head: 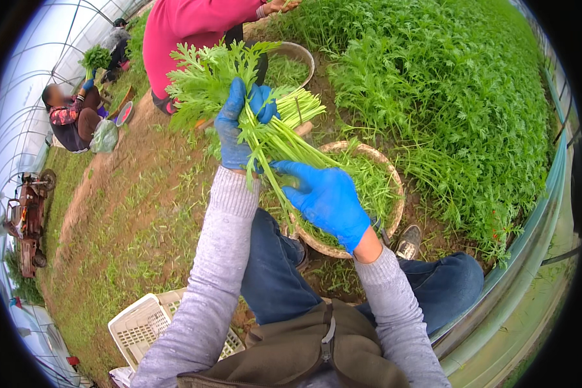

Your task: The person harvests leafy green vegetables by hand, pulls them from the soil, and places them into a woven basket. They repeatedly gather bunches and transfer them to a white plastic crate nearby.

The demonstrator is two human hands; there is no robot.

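Note:
My left hand [240,128], in a blue glove, grips a bunch of leafy greens [291,140] with deeply cut leaves. The leaves point up and to the left, the pale stems down and to the right. My right hand [327,201], gloved too, is at the lower side of the stems, its thumb and forefinger close around a few stalks; whether they pinch one is unclear. Beneath the hands, between my feet, stands a round basin [398,194] with loose green leaves and stems in it. More cut stems [308,104] lie just beyond my left hand.
A dense bed of the greens [446,97] grows at the right, beside plastic sheeting [538,233]. A person in pink [194,29] is close ahead near a second basin [310,63]. A white plastic crate [136,327] stands at lower left. Further off are two people and a reddish cart [29,223].

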